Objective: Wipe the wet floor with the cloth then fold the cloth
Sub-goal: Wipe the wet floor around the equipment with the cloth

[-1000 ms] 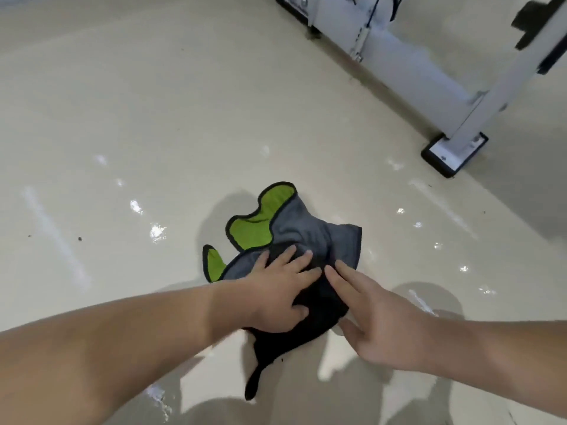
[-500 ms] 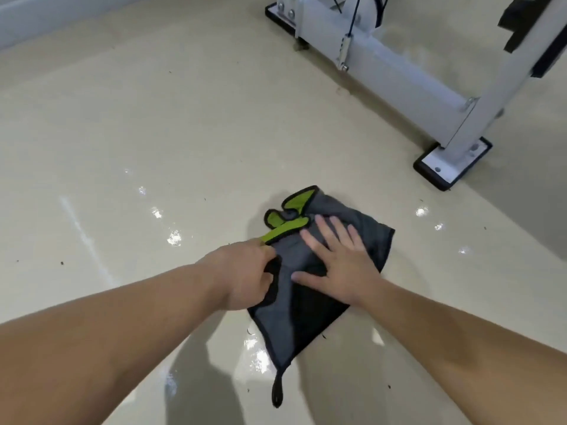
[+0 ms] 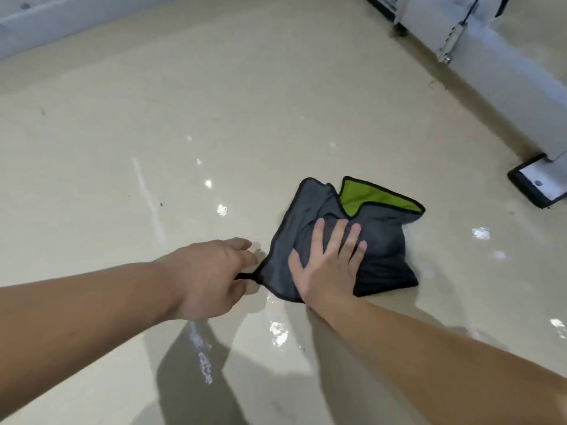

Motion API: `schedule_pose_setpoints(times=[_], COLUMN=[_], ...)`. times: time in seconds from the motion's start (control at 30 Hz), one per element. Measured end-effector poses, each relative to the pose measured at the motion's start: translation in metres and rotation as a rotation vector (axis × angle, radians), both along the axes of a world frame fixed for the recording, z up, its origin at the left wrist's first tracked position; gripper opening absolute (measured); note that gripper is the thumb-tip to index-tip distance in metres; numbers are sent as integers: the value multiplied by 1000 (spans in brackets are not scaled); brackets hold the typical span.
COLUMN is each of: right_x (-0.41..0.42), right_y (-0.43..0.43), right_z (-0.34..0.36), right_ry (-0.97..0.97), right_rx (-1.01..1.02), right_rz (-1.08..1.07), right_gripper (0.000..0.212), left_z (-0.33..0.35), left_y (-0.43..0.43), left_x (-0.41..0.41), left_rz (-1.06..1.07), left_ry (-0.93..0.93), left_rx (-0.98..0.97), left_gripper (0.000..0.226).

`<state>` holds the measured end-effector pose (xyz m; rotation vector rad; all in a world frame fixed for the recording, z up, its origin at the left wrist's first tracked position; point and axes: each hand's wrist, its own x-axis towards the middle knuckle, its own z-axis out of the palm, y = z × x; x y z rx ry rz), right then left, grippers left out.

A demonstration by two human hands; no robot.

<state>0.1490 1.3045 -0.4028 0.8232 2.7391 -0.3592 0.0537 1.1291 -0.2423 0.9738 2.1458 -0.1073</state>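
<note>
A grey cloth [image 3: 385, 240] with a black edge lies rumpled on the glossy beige floor [image 3: 184, 118]. Its green underside [image 3: 368, 197] shows at the turned-up far corner. My right hand [image 3: 328, 262] lies flat on the cloth's near left part, fingers spread and pressing down. My left hand [image 3: 211, 277] is at the cloth's left corner, fingers curled, and the black hanging loop [image 3: 245, 276] runs into it. Wet glints [image 3: 277, 332] shine on the floor just in front of the cloth and to its left.
A white metal frame [image 3: 506, 72] runs along the far right, with a black-edged foot plate [image 3: 540, 185] on the floor close to the cloth's right. A pale wall base [image 3: 61, 19] crosses the far left. Small dark specks dot the floor at left.
The cloth has slid to the right and turned, so the green flap is now at its right. My left hand came off the cloth's top to its left corner; my right hand stays flat.
</note>
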Motion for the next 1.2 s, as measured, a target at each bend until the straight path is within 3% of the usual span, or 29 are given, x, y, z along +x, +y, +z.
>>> schedule_pose_setpoints(times=[0.13,0.23,0.3,0.4,0.43,0.57,0.7,0.87,1.03,1.17,1.2], right_x=[1,-16,-24,-28,-27,-15,8,45,64,57,52], right_y=[-119,-141,-134,-110,-101,-82,-70,-77,-105,-146,-162], right_z=[16,32,37,42,47,60,88,121,126,124,121], right_ry=[-124,-162,27,437,446,375,48,-222,-537,-639,-617], right_rx=[-280,-519,-608,-546,-517,-441,-491,-267,-108,-118,-130], right_rz=[599,852,830,667,629,602,491,364,406,465,478], right_gripper=[95,80,61,40,36,29,13,20,17,13,22], left_z=[11,20,21,11,2,-55,-118,-148,-158,-170,-172], left_y=[-92,-152,-178,-192,-190,-152,-108,-100,-126,-167,-184], left_x=[14,25,31,40,41,43,41,55,132,139,131], left_rz=[103,119,146,129,87,-163,-144,-223,-585,-458,-455], left_ry=[7,30,11,-13,1,153,260,295,217,138,175], left_rx=[-104,-221,-279,-223,-181,34,93,170,420,579,587], left_gripper=[38,40,42,41,45,64,77,73,68,68,67])
